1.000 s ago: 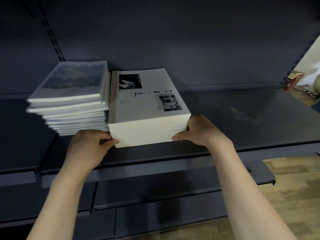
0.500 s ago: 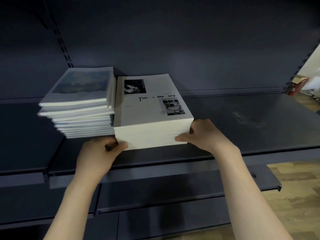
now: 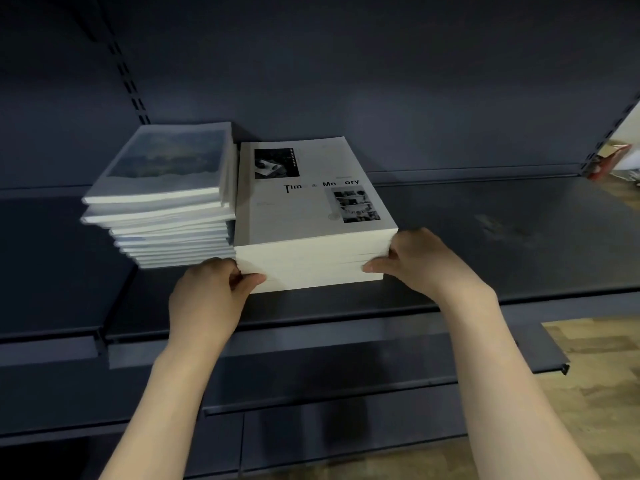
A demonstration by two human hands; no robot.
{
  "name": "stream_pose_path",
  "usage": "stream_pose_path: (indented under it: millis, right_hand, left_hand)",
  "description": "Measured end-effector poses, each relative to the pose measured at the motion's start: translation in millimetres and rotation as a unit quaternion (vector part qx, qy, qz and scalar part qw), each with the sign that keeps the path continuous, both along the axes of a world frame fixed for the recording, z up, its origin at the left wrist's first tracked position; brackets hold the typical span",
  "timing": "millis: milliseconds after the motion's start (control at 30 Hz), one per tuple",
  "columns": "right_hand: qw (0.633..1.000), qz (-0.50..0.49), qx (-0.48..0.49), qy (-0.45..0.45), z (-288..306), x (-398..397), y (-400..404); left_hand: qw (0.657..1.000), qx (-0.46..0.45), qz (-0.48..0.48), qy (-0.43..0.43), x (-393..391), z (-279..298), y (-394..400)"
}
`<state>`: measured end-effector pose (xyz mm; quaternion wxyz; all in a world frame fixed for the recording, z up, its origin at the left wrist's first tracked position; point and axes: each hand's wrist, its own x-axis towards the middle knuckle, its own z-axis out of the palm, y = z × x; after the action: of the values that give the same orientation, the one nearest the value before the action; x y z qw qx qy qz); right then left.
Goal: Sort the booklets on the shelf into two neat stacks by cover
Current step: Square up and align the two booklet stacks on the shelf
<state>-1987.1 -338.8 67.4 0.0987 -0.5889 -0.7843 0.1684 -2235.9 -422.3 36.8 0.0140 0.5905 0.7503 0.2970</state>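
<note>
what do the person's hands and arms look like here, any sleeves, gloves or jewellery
Both arms are bare from the bottom edge of the picture up to the wrists: no sleeves show. The left hand and the right hand wear no gloves. No watch, bracelet or ring shows on what can be seen of them. Fingernails look short and unpainted.

The shelf (image 3: 502, 237) is dark slate blue. One stack (image 3: 311, 209) shows cream covers with black-and-white photos; the other stack (image 3: 166, 168) bears a bluish landscape picture.
</note>
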Motion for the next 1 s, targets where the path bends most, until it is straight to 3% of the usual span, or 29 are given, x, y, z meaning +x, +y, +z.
stream_pose_path:
  millis: [300,500,800,1000]
  right_hand:
    - [0.995,-0.026,0.005,0.092,-7,7,-10]
    - [0.998,-0.013,0.041,0.056,-3,4,-7]
    - [0.993,-0.029,0.067,0.089,-10,6,-5]
    - [0.991,-0.042,0.072,0.105,-9,5,-8]
  left_hand:
    - [0.997,-0.054,0.03,0.046,3,9,-6]
    - [0.994,-0.019,0.018,0.103,3,4,0]
    - [0.999,0.003,-0.047,0.008,-10,6,2]
    - [0.998,0.02,-0.05,0.019,-11,4,2]
